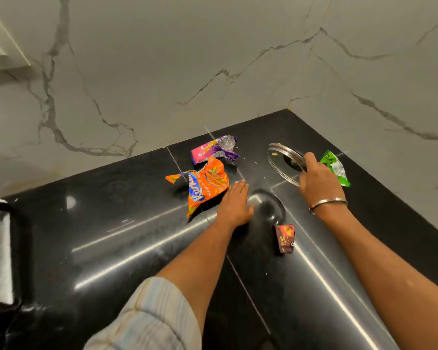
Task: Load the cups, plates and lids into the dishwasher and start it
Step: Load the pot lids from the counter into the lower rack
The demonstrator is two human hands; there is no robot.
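Biggest worry first: glossy black surface [112,236], smooth glass, and a grip on one edge only. Could easily slip out on the lift and clatter back down, maybe chip the rim. Looks like a crumb stuck on the glass too, so probably greasy, which makes it worse.

Going left to right, all relative to the glass lid [282,160]:

- Far left of the lid: orange Kurkure wrapper [208,184], crumpled, with a pink and purple wrapper [214,150] just behind it. Not dishwasher stuff, but easy to drag along or knock off with a forearm.
- Between the wrapper and the lid: left hand [234,205], flat on the surface, fingers [239,188] straight and relaxed, touching the Kurkure wrapper's edge, holding nothing. Could skid if leaned on.
- Below the lid: small brown wrapper [285,238], right under the path of a lift.
- On the lid's right edge: right hand [317,179], fingers [310,157] curled over the rim, gripping it.
- Just right of the lid: green wrapper [335,170], partly behind that hand, might snag.

The lid itself: round, clear glass, steel rim, knob side down, near the back corner of the surface, slightly tilted up.
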